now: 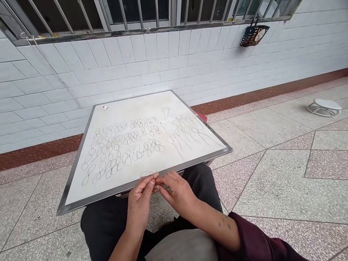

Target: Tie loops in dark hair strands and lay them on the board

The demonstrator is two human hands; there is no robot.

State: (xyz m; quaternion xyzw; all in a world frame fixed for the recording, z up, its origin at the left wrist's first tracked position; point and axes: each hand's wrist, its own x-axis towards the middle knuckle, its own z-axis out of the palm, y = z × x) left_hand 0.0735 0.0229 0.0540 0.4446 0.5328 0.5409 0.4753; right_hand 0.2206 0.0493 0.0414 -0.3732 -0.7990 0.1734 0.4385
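At the near edge of the white table (81,192), my left hand (139,203) pinches a thin dark strand between thumb and forefinger. A loop of the strand (147,172) sticks up above the fingertips. Close against it, my right hand (178,190) has its fingers pinched on the same strand; the exact spot between the fingertips is hidden. Whether the strand is cord or wire I cannot tell. Beyond my hands lie rows of twisted double loops (127,158) of similar strand. To their right are single loops with long loose tails (179,137).
A small white and red object (105,108) sits at the table's far left corner. The tiled wall (163,72) and barred window (130,14) stand behind, with a dark bag (254,36) hanging there. On the floor at right is a white-topped stool (324,107).
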